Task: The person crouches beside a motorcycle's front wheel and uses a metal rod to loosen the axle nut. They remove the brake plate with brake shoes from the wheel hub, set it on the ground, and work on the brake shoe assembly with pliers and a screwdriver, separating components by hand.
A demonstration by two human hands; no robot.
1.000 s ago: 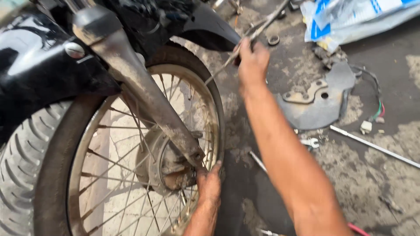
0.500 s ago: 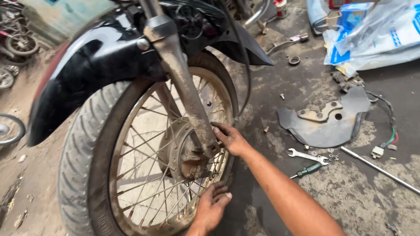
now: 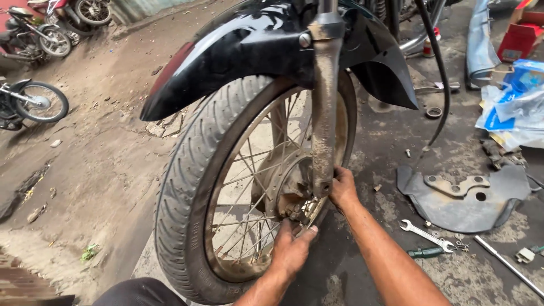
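Note:
A motorcycle front wheel (image 3: 192, 187) with wire spokes stands under a black mudguard (image 3: 255, 51). A dirty metal fork leg (image 3: 324, 113) runs down to the hub (image 3: 283, 187). My right hand (image 3: 344, 190) grips the lower end of the fork leg by the axle. My left hand (image 3: 292, 249) reaches from below and presses its fingers against the hub's underside, among the spokes. Whether either hand holds a small part is hidden.
On the ground to the right lie a dark metal plate (image 3: 470, 201), a spanner (image 3: 426, 235), a green-handled screwdriver (image 3: 426, 252), a thin rod (image 3: 507, 265) and loose small parts. Blue-white bags (image 3: 513, 110) sit further right. Parked motorcycles (image 3: 31, 102) stand far left.
My right hand came down from the cable up near the mudguard to the fork's lower end. My left hand stayed at the hub. The view shifted left and back.

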